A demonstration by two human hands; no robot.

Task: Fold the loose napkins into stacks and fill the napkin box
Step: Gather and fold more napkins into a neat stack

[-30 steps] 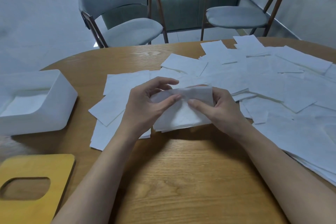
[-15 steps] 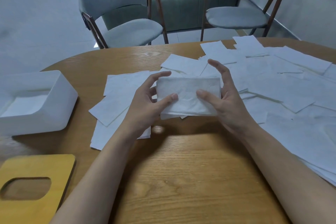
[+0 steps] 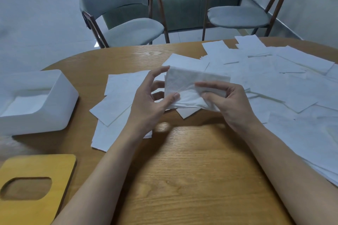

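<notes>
1. Closing round the right end of the stack [image 3: 192, 84], the right hand [image 3: 230, 104] now curls its fingers over the paper. Half a second ago it was spread flat beside it.
2. The left hand [image 3: 146, 100] keeps its place at the left edge, thumb on the front and fingers behind. Both grips are therefore grasping the stack.
3. The fold looks finished, and the next step is likely squaring the stack or carrying it off.
4. The stack is held up over the loose napkins [image 3: 292, 86] on the bench [image 3: 182, 170], well apart from the box [image 3: 54, 107] at left.
5. It is white, embossed and several layers thick. The top edge is straight, and the lower right is crumpled under the fingers.
6. The box already holds some napkins, its lid [image 3: 45, 166] lies off, and many sheets remain.
</notes>
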